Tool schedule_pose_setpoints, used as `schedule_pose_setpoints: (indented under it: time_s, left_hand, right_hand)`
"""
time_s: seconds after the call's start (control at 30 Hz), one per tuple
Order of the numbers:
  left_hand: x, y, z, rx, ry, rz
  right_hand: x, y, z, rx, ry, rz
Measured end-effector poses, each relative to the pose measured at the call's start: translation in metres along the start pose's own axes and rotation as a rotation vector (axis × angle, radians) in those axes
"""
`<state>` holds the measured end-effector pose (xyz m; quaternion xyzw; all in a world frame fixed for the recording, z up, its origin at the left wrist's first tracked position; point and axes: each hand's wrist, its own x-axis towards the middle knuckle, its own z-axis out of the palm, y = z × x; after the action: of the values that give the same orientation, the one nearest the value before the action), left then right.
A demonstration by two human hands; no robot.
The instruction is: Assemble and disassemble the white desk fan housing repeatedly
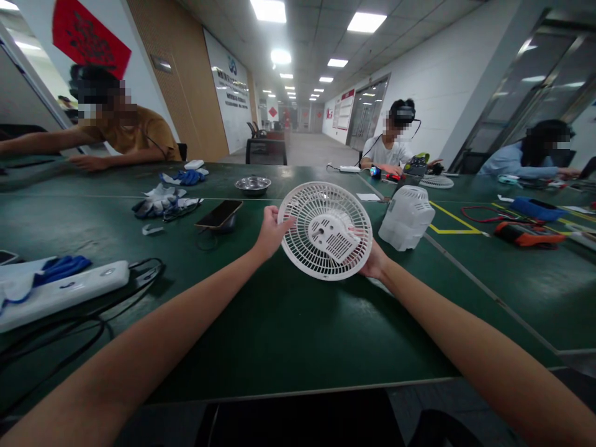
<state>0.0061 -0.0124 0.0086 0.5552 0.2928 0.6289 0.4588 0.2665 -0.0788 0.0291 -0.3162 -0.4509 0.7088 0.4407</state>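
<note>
A round white fan grille (298, 248) with a slotted hub is held up above the green table (279, 341), its face tilted toward me. My left hand (272, 233) grips its left rim, thumb on the front. At the lower right edge, my right hand (373, 259) holds it from behind, its fingers partly hidden by the slats. Just right of the grille, a translucent white plastic housing (406, 217) stands on the table.
Left lie a phone (218, 214), gloves (161, 203), a white power strip (69, 295) and black cables. A metal bowl (252, 185) stands behind. An orange multimeter (528, 234) is at right. Three people sit across the table.
</note>
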Motion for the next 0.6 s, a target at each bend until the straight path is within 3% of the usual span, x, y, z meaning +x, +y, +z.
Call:
schedule_pose_setpoints:
  time_s: [0.07, 0.17, 0.4, 0.6]
  left_hand:
    - [-0.004, -0.006, -0.003, -0.032, -0.055, -0.167]
    - [-0.007, -0.010, -0.007, 0.051, -0.154, -0.272]
    - [-0.012, 0.004, -0.002, 0.178, -0.109, -0.279]
    - [-0.013, 0.006, -0.003, 0.262, -0.143, -0.197]
  right_hand:
    - [0.002, 0.001, -0.001, 0.031, -0.003, 0.022]
    - [0.008, 0.005, -0.004, 0.071, 0.041, 0.044]
    - [0.017, 0.008, -0.018, 0.076, 0.087, 0.062]
    - [0.019, 0.010, -0.018, 0.019, 0.111, -0.074]
